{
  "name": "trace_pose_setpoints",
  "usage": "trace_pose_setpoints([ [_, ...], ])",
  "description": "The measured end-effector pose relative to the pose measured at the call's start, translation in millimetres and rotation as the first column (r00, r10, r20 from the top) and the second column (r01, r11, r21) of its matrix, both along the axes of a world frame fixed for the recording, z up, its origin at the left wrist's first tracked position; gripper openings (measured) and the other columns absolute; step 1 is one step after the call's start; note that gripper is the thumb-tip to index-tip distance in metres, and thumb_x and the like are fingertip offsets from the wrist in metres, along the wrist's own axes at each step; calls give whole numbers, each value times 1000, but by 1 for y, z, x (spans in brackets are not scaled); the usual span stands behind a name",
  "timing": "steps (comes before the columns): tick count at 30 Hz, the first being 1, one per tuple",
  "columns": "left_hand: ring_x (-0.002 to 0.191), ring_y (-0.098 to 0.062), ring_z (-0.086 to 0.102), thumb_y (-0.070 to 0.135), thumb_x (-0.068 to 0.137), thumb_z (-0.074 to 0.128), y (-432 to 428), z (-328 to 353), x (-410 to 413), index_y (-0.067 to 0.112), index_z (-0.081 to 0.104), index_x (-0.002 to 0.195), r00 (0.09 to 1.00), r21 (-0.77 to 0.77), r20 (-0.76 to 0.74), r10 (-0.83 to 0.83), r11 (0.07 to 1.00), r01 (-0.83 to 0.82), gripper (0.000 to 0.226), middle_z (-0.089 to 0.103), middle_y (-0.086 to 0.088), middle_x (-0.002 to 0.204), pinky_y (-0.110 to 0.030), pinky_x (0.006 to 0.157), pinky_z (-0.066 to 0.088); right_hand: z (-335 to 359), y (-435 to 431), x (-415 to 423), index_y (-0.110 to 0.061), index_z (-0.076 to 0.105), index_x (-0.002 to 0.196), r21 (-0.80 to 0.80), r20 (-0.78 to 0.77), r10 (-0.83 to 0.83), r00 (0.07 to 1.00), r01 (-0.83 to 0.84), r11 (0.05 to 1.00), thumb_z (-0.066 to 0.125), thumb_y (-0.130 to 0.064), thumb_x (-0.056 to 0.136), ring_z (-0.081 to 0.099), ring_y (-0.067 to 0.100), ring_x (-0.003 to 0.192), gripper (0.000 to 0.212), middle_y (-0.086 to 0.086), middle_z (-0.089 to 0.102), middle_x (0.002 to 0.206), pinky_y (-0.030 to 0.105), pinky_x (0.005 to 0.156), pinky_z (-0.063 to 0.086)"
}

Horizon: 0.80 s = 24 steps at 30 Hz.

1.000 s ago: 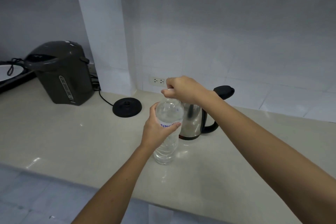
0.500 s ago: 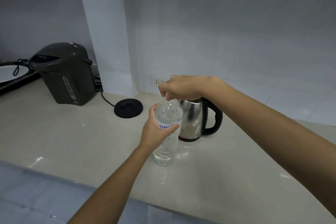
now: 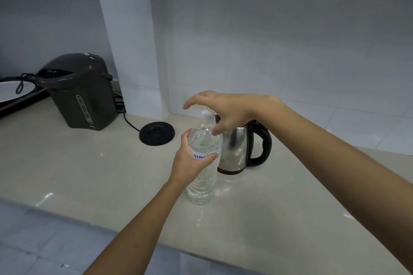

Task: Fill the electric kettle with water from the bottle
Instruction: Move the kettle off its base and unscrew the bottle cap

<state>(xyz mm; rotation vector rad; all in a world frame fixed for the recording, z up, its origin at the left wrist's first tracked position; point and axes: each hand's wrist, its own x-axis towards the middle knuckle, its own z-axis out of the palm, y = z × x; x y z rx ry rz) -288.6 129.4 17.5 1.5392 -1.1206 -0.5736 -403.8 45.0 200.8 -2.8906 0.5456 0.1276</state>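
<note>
- Left hand (image 3: pixel 193 163) is gripping the water bottle (image 3: pixel 204 163) round its middle, thumb and fingers wrapped over the label w/ blue lettering.
- Bottle is standing upright on the beige countertop (image 3: pixel 89 174), near-centre, white cap (image 3: pixel 208 115) on top.
- Right hand (image 3: pixel 225 110) is hovering over the cap, fingers spread and curled loose, not pinching anything; thumb tip is sitting just beside the bottle's shoulder, contact can't be told.
- Stainless electric kettle (image 3: pixel 237 152) w/ black handle is standing just right of and behind the bottle, off its base; top is hidden by the right hand.
- Black round kettle base (image 3: pixel 157 133) is lying to the left of the bottle, farther back, cord running to the wall.
- Dark grey thermo pot (image 3: pixel 81 91) is sitting far left against the tiled wall (image 3: pixel 290 51).
</note>
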Motion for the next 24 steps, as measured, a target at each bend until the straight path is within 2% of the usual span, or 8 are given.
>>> trace_pose_setpoints([
  [2,111,-3,52,65,52,79,0,0,0,65,23,118,1000,-2,-1,-1,1000,1,87,47,33,117,-8,78,39,-4,3,3,-43,29,135,-47,83,-114,990,119,992,68,-44,80,47,27,123,68,7,28,147,41,100,42],
  [5,115,-6,50,65,52,78,0,-1,0,65,21,119,1000,-4,4,4,1000,-4,87,47,24,124,-15,83,40,-5,3,8,-20,49,127,-173,71,-281,957,289,942,57,-58,84,55,29,106,57,10,49,125,38,87,46],
  [8,118,-7,51,63,53,79,0,-3,-1,66,22,120,1000,-7,4,-3,1000,3,88,47,24,128,-16,85,40,-5,5,9,-9,59,104,-167,70,-261,963,269,949,57,-44,90,60,29,92,37,7,58,93,33,70,46],
  [11,115,-4,53,60,55,81,1,-5,-2,64,24,123,1000,-15,-1,-1,1000,1,89,47,36,120,-10,82,39,-2,7,7,-14,58,105,-186,93,-188,978,203,961,58,-26,88,58,26,87,21,5,56,94,33,67,45],
  [13,112,3,53,59,55,82,2,-5,-2,68,24,120,1000,-23,-3,1,1000,-1,86,46,46,115,-8,81,39,1,5,5,-17,59,109,-176,130,-161,978,183,967,60,-19,85,56,22,86,24,2,55,98,33,71,47],
  [16,112,3,53,58,56,82,2,-5,-2,69,25,119,1000,-30,-4,-2,1000,2,86,47,43,118,-11,82,41,-4,3,-8,-20,59,104,-42,348,-200,916,228,973,60,-15,81,60,15,85,24,0,59,103,28,72,50],
  [19,115,-3,51,57,56,81,2,-8,-3,57,27,130,1000,-29,-6,2,1000,-2,91,48,30,125,-15,85,41,-37,7,-33,-20,56,94,184,559,-337,758,283,941,64,-14,75,66,10,79,22,-1,61,98,22,68,52],
  [24,117,-4,49,54,57,83,-1,-12,-2,50,27,136,1000,-53,-19,3,999,-4,98,48,24,128,-17,90,39,-147,7,-91,-20,55,86,474,533,-658,532,457,753,67,-11,72,63,16,77,21,1,62,88,22,63,49],
])
